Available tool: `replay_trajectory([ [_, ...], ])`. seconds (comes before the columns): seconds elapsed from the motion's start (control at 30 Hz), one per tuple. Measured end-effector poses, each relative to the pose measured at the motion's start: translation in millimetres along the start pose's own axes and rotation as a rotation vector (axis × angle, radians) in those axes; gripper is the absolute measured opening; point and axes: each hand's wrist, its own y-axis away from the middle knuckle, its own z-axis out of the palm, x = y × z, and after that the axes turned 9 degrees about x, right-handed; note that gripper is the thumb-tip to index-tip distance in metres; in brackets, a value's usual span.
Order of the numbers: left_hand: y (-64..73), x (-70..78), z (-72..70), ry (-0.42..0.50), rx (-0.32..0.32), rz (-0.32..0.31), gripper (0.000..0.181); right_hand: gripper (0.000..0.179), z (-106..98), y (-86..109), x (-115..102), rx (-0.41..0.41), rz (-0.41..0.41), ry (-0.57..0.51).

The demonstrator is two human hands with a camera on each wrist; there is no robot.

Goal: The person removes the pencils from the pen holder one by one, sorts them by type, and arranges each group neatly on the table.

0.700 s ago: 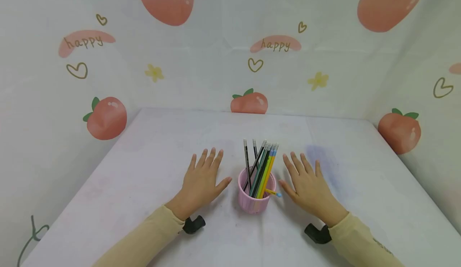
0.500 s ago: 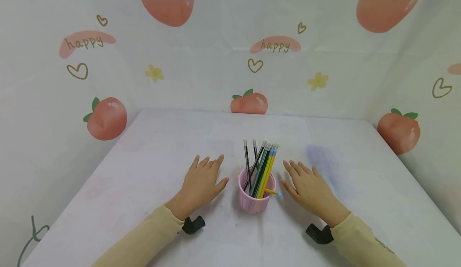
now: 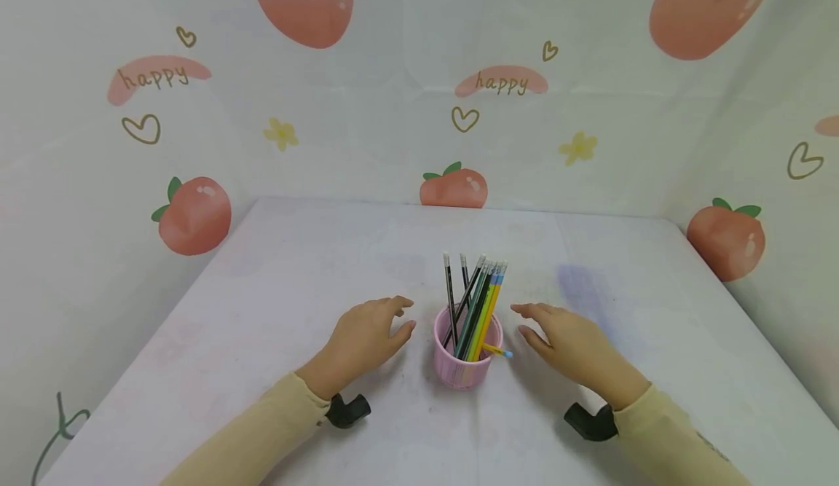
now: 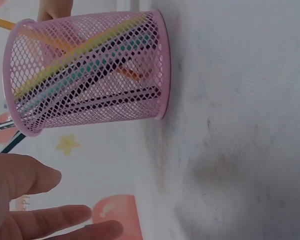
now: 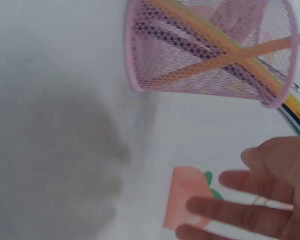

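Observation:
A pink mesh pencil cup (image 3: 461,375) stands upright on the table in the middle of the head view. Several pencils (image 3: 481,311) lean in it, black, green, yellow-green and orange, with eraser ends up. One short orange pencil (image 3: 497,350) pokes out over the rim at the right. My left hand (image 3: 363,340) hovers left of the cup, fingers loosely bent, thumb toward it, holding nothing. On the other side, my right hand (image 3: 577,344) hovers likewise, fingers bent and apart from the cup. Both wrist views show a gap between hand and mesh cup (image 4: 90,70).
White cloth covers the table (image 3: 295,253). Behind and at the sides hangs a white curtain (image 3: 393,56) printed with peaches, hearts and flowers. Black wrist mounts (image 3: 349,411) stick out under both sleeves.
Both hands have gone from spread, straight fingers to loosely bent ones, with fingertips lowered. The right wrist has shifted slightly right. The cup and pencils stay where they were.

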Motion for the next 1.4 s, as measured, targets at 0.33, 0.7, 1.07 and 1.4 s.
replay_trajectory([
  [0.33, 0.6, -3.0, -5.6, 0.339, -0.111, 0.011, 0.047, 0.029, -25, -2.0, 6, 0.034, -0.035, -0.434],
  [0.7, 0.6, -0.2, -5.7, 0.460, -0.190, 0.036, 0.054, 0.043, -33, 1.5, 2, 0.025, -0.277, -0.869],
  [1.07, -0.4, 0.4, 3.8, 0.572, -0.296, 0.077, 0.079, 0.066, -24, 1.7, -9, 0.036, -0.391, -0.960],
  [1.4, -0.4, 5.7, 15.1, 0.685, -0.310, 0.081, 0.101, 0.063, -14, 2.3, -13, 0.017, -0.306, -0.940],
])
